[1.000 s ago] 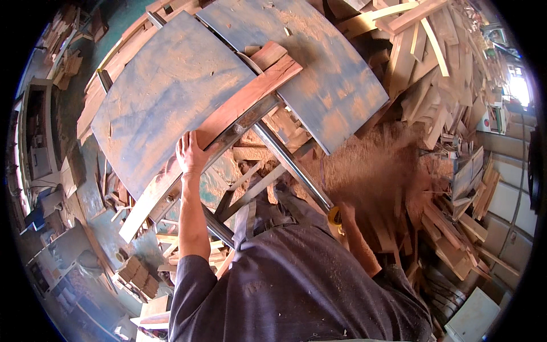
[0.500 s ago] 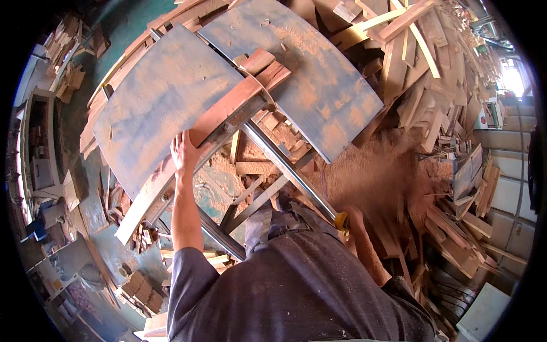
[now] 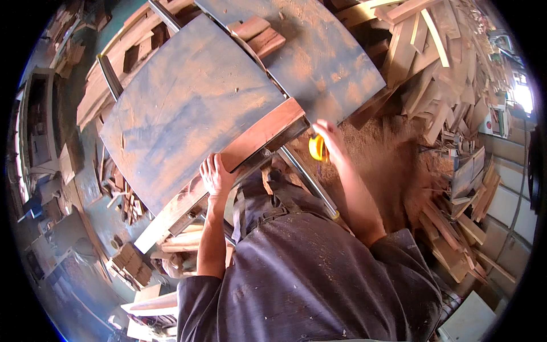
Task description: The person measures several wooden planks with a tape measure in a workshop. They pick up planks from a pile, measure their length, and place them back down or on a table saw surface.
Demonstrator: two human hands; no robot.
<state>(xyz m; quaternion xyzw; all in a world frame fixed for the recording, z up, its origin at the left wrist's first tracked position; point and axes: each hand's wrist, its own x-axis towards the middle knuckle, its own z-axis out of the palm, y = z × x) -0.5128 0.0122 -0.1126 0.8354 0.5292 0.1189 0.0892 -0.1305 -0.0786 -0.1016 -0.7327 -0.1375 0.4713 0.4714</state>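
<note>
Table: two blue-grey plates of a saw table [image 3: 188, 97], dusted with sawdust, a dark slot between them.
Wood pile: loose boards [image 3: 421, 74] heaped beyond the table's right side.
Plank: reddish wood [image 3: 262, 130], slanting along the near edge of the table, its pale end at lower left.
Rail: metal bar [image 3: 307, 181], running from below the plank toward the person.
Left hand: on the plank [image 3: 216, 175], fingers lightly spread over it; thumb pinch, cannot tell.
Right hand: gripping [image 3: 331, 138] just beside the plank's right end; finger spacing, cannot tell.
Offcuts: two short blocks [image 3: 266, 41] by the slot.
Yellow tool: rounded [image 3: 317, 147], in the right hand.
</note>
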